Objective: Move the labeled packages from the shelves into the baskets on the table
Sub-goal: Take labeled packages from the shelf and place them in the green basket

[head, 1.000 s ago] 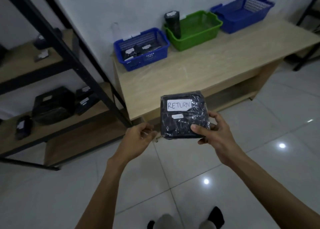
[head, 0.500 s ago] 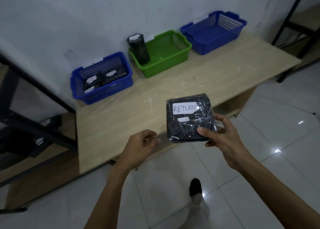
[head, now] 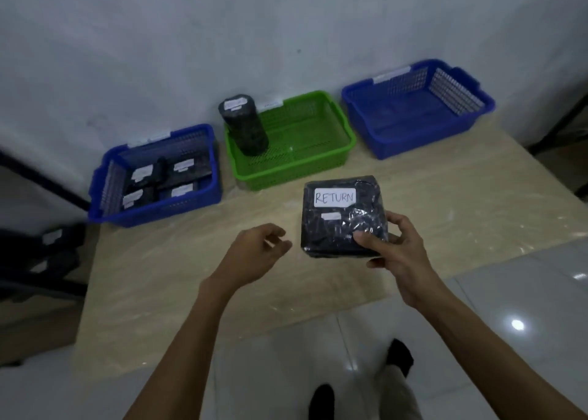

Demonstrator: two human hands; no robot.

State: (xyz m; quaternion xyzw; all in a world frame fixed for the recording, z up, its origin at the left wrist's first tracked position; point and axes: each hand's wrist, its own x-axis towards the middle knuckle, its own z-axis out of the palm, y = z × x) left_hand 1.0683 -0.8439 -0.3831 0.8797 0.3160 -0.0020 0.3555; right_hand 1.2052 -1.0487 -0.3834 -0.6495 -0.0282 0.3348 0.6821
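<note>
Shelves gone to far left edge since a second ago; worktop (head: 445, 203) now square ahead, so carry is nearly over. Left blue basket (head: 98, 193): several labelled packages. Green basket (head: 318, 168): one upright wrapped cylinder (head: 243, 125). Left hand (head: 254, 257) free, fingers loosely curled, holding nothing. RETURN package (head: 342, 216) held over worktop front, just below green basket. Right hand (head: 397, 251) closed on its lower right corner. Right blue basket (head: 413, 126) looks empty; basket tags unreadable, destination unclear.

Small sorting room for parcels, bare white wall, shiny tiled floor (head: 496, 340), wooden counter (head: 178, 279) with blue basket (head: 152, 211), green basket (head: 305, 168), black shelf rack (head: 38, 181)
</note>
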